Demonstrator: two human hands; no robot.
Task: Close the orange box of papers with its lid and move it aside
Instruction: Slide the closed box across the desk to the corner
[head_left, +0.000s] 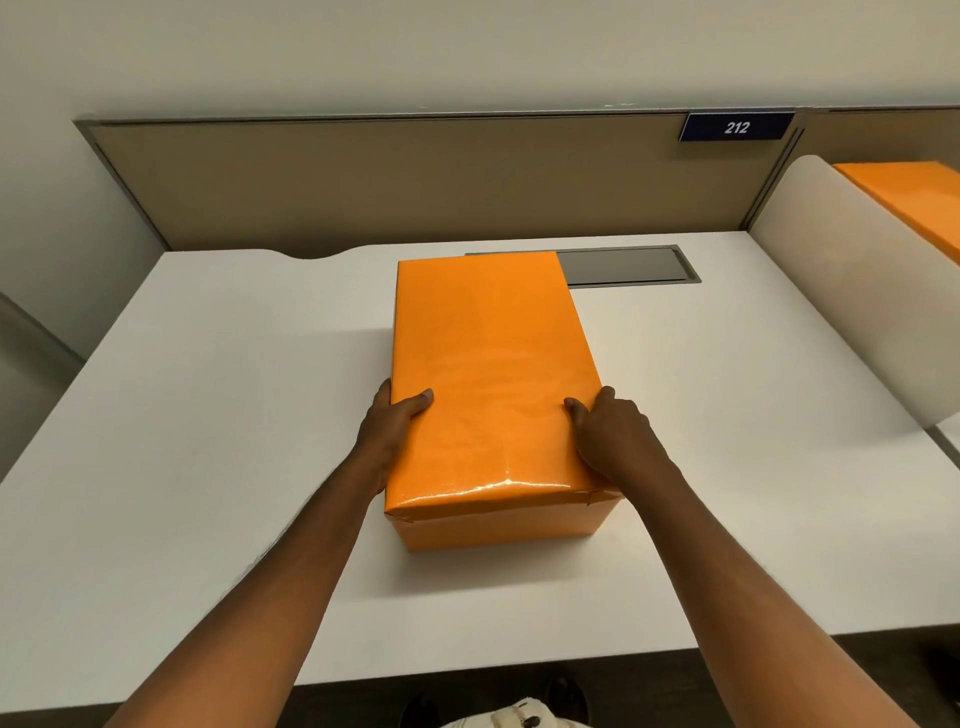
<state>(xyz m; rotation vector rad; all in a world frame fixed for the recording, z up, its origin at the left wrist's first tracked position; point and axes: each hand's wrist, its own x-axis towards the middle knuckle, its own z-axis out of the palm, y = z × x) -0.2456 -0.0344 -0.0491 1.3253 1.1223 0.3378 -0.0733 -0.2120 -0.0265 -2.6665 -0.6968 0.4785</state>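
Observation:
The orange box (506, 522) stands in the middle of the white desk (208, 415), long side running away from me. Its orange lid (488, 374) sits on top and covers it, so the papers inside are hidden. My left hand (387, 434) grips the lid's left side near the front, thumb lying on the top. On the right side, my right hand (613, 436) holds the lid the same way, thumb on top and fingers down the side.
A grey recessed cable tray (631, 265) lies in the desk behind the box, partly covered by it. A brown partition (363, 182) with a "212" sign (736, 127) runs along the back. Another orange box (914, 200) sits beyond a white divider (831, 270) at right.

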